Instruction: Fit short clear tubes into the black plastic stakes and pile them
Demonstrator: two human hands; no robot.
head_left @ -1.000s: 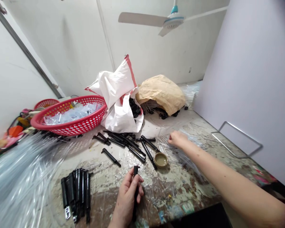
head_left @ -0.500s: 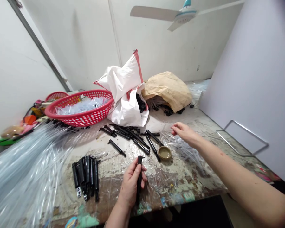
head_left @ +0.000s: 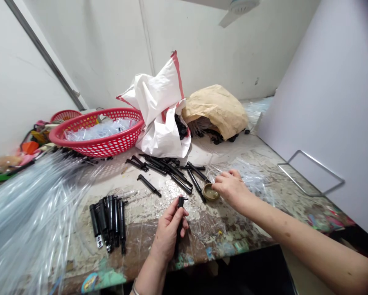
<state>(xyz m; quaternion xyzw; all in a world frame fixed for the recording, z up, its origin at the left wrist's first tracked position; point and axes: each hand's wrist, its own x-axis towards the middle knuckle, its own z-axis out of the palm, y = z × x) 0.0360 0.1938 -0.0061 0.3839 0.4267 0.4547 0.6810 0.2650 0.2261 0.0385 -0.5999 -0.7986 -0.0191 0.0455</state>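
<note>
Our left hand [head_left: 169, 231] grips a black tube [head_left: 180, 203] near the tabletop's [head_left: 147, 211] front edge, apparently to leave its tip exposed, while our right hand [head_left: 233, 189], fingers curled, whether holding anything we cannot tell, is at the small bowl [head_left: 210, 199], conveniently near.

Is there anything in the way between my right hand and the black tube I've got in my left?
Yes, low on the table: the small bowl, right by your right hand, then the near end of a loose black tube. Beyond them, nothing visible blocks the tube in your left hand.
</note>
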